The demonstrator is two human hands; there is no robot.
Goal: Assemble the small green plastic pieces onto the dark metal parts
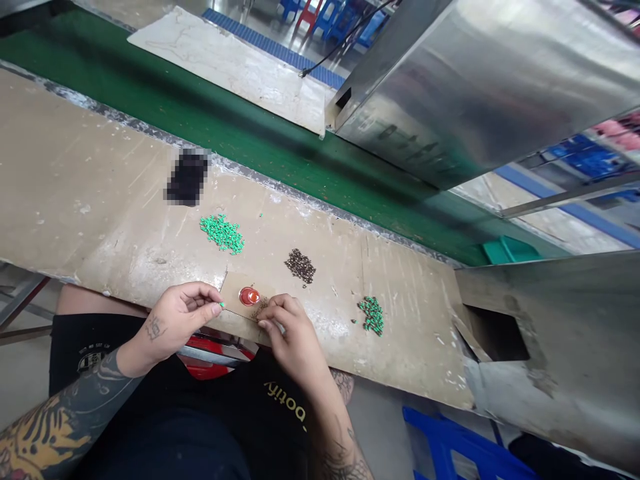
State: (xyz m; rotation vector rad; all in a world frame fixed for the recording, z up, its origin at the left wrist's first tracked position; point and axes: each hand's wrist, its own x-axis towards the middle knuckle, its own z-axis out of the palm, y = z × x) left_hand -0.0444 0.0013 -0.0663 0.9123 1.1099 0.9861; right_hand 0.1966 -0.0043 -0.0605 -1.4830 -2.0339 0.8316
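Note:
My left hand (pixel 177 317) is at the near edge of the worn brown worktop (pixel 90 200), thumb and forefinger pinched on a tiny green piece (pixel 221 305). My right hand (pixel 287 330) lies just right of it, fingers curled over a small scatter of dark bits; what it holds I cannot make out. Between the two hands sits a small red round cap (pixel 249 296). Farther back lie a pile of green pieces (pixel 223 233), a pile of dark brown pieces (pixel 300 265) and a second green pile (pixel 371 315) to the right.
A green conveyor belt (pixel 240 133) runs behind the worktop, with a steel housing (pixel 475 87) over it at the right. A blurred dark object (pixel 187 177) rests at the worktop's far edge. A rectangular hole (pixel 495 333) opens in the steel surface at right. Blue stool (pixel 450 447) below.

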